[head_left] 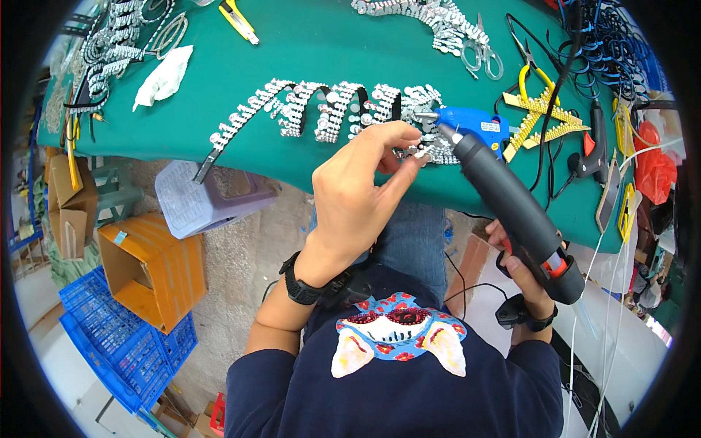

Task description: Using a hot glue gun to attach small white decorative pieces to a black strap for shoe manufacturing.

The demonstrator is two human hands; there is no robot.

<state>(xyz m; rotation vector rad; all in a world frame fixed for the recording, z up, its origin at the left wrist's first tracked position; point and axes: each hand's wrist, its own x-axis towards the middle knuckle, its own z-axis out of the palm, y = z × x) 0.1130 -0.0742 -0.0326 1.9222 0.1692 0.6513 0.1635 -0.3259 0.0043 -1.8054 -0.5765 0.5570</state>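
Note:
My left hand point(361, 186) pinches a small silver rhinestone piece point(418, 151) between thumb and fingertips, just above the green table's point(307, 58) near edge. My right hand point(522, 266) grips a black glue gun point(511, 208) by its handle, with the nozzle tip pointing up-left and almost touching the piece. A black headband covered in rows of silver rhinestone trim point(321, 109) lies on the table just behind my left hand. Both wrists wear black bands.
A blue glue gun point(475, 123) lies behind the nozzle. Scissors point(482, 55), yellow-handled pliers point(529, 73), gold trim strips point(544, 117), blue wire point(606, 51) and more rhinestone pieces point(423, 14) fill the table. Below left stand a grey stool point(208, 201), an orange box point(153, 266) and blue crates point(117, 343).

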